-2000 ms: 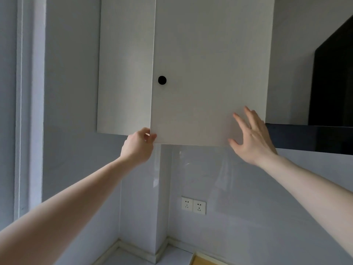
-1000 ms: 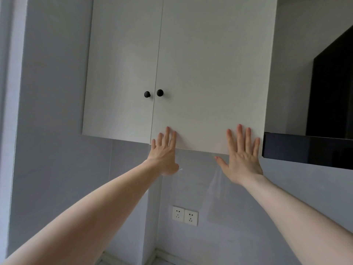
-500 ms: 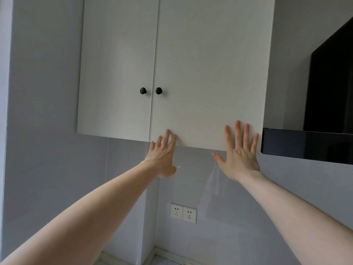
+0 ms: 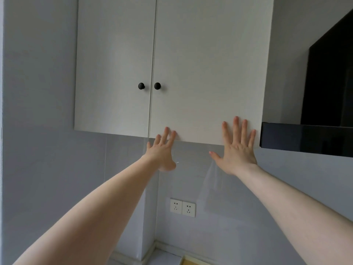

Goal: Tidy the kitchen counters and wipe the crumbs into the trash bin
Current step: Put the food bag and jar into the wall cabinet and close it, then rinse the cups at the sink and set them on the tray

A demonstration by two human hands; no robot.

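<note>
Both your arms reach up and forward to the wall cabinet (image 4: pixel 191 54), whose two doors sit flush with each other. Your left hand (image 4: pixel 162 150) is raised with fingers straight and slightly spread, holding nothing; its fingertips (image 4: pixel 166 129) lie on the lower left corner of the right door (image 4: pixel 210 73), just right of the seam, while the palm hangs below the door's bottom edge. Your right hand (image 4: pixel 237 150) is flat with fingers fanned and the thumb stuck out to the left, also holding nothing; its fingers cover the door's lower right corner, and they seem to press on the panel, though contact is hard to judge from this angle. Two black knobs (image 4: pixel 157 86) flank the seam, well above your hands. A black hood (image 4: pixel 305 139) juts out just right of your right hand. A double socket (image 4: pixel 182 207) sits on the wall below, between your forearms. A strip of counter (image 4: pixel 164 258) shows at the bottom edge.
</note>
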